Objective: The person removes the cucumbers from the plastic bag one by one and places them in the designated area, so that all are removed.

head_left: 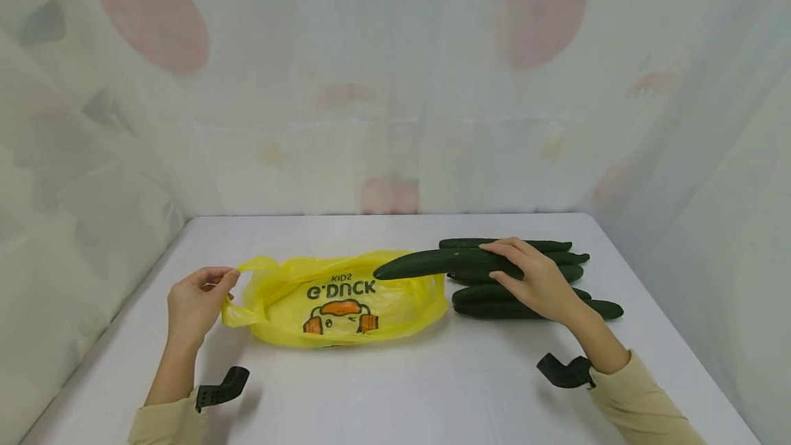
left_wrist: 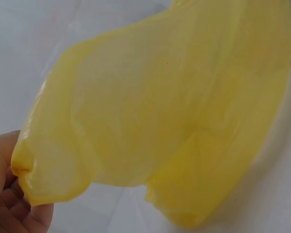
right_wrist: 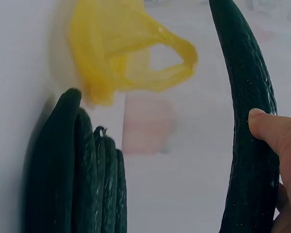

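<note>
Gripped in the right hand (head_left: 540, 283), a long, dark-green, bumpy cucumber (head_left: 441, 263) points at the yellow bag (head_left: 346, 301).

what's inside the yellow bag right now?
Nothing visible inside the yellow bag: it lies flat on the table, and its film hides the interior. The left hand pinches a handle. The right hand holds a cucumber above its edge, still outside.
</note>
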The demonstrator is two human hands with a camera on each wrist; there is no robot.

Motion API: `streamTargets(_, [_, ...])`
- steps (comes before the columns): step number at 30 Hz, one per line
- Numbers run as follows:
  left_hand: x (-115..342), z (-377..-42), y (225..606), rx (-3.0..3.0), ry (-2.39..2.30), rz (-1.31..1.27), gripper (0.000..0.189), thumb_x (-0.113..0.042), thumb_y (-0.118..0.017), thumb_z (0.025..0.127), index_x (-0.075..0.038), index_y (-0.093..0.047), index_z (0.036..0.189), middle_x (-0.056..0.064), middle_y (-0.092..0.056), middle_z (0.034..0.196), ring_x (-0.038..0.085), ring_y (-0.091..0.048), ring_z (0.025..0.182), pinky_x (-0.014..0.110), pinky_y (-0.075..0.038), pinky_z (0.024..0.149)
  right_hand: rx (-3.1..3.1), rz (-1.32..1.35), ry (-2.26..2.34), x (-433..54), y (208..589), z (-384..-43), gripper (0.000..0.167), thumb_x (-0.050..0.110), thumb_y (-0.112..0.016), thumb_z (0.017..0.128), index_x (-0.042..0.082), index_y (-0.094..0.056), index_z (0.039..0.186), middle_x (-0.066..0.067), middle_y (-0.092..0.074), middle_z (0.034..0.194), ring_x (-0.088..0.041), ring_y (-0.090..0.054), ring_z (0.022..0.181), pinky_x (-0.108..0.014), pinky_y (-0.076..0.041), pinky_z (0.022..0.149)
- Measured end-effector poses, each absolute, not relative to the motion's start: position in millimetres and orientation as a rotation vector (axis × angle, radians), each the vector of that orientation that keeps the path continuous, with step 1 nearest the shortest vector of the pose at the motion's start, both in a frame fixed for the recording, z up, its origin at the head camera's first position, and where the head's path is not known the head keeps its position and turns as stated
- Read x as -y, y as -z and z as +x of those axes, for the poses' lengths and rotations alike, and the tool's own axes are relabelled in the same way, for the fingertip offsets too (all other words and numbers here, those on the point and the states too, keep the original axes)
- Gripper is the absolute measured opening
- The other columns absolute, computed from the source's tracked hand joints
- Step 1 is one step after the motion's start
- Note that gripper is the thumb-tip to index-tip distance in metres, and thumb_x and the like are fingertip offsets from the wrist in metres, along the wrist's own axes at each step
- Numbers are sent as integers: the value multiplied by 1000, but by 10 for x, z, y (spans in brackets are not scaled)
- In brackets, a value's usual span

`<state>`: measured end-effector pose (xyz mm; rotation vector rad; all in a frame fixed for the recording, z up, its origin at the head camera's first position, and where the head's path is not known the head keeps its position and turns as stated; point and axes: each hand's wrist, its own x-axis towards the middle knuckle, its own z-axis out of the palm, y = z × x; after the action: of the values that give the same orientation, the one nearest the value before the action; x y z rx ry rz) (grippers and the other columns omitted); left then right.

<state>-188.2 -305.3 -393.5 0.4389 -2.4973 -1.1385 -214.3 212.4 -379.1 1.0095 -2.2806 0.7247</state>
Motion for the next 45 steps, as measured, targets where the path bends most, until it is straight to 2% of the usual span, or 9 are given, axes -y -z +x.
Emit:
streamTargets(4, [3053, -1888, 3940, 2497, 1139, 433, 38, -43, -61, 86, -8, -68, 100, -2, -67, 78, 2, -58, 59, 21, -44, 44, 2290, 976, -706, -2259, 3821, -2094, 54, 2, -75, 72, 13, -58, 122, -1, -58, 114, -16, -56, 103, -11, -40, 85])
streamTargets(7, [3054, -1893, 3945, 2494, 1132, 431, 38, -43, -61, 85, -8, -68, 99, -5, -66, 76, 2, -58, 59, 21, -44, 45, 2306, 959, -702, -2352, 3842, -2048, 55, 1, -75, 71, 13, -58, 121, 0, -58, 113, -14, -55, 103, -8, -38, 85])
streamTargets(10, [3057, -1897, 3950, 2492, 1137, 433, 38, -43, -61, 85, -8, -68, 99, -11, -63, 72, 1, -58, 59, 21, -44, 45, 2318, 954, -696, -2440, 3865, -1997, 56, 0, -76, 69, 12, -58, 121, -1, -58, 113, -14, -55, 103, -9, -38, 84])
streamTargets(17, [3061, -1914, 3972, 2493, 1155, 432, 39, -43, -61, 85, -8, -68, 100, -11, -63, 75, 2, -59, 59, 21, -44, 45, 2360, 940, -627, -2604, 3917, -1835, 59, 1, -76, 68, 13, -57, 122, 1, -57, 115, -12, -54, 103, -8, -38, 83])
streamTargets(24, [3065, -1907, 3990, 2497, 1158, 430, 38, -42, -61, 85, -8, -68, 100, 3, -67, 82, 3, -58, 59, 21, -42, 43, 2381, 967, -618, -2733, 4021, -1735, 65, -2, -79, 63, 14, -58, 122, 4, -57, 115, -7, -53, 104, -6, -38, 84])
streamTargets(33, [3077, -1894, 3982, 2508, 1148, 433, 39, -43, -60, 86, -8, -68, 101, 6, -68, 85, 2, -59, 58, 21, -42, 44, 2500, 893, -581, -2917, 4225, -1631, 63, 2, -80, 64, 21, -59, 121, 8, -56, 116, -1, -50, 106, -4, -36, 83])
streamTargets(36, [3078, -1887, 3983, 2512, 1146, 431, 38, -43, -60, 86, -8, -68, 101, 6, -68, 84, 2, -59, 58, 21, -42, 43, 2532, 887, -585, -2973, 4301, -1625, 63, 2, -79, 65, 22, -59, 121, 9, -56, 116, 0, -49, 107, -4, -36, 83])
streamTargets(41, [3080, -1888, 3986, 2508, 1158, 437, 38, -42, -61, 86, -8, -68, 101, -5, -65, 76, 2, -59, 58, 21, -42, 44, 2541, 917, -604, -3040, 4392, -1638, 61, 2, -79, 65, 19, -59, 121, 9, -57, 116, 2, -49, 108, -4, -35, 84])
streamTargets(45, [3088, -1897, 3997, 2503, 1165, 441, 38, -43, -61, 86, -8, -68, 101, -8, -64, 74, 2, -59, 58, 21, -42, 44, 2536, 925, -616, -3090, 4449, -1637, 61, 2, -80, 64, 18, -59, 119, 10, -57, 115, 2, -49, 107, -3, -34, 85])
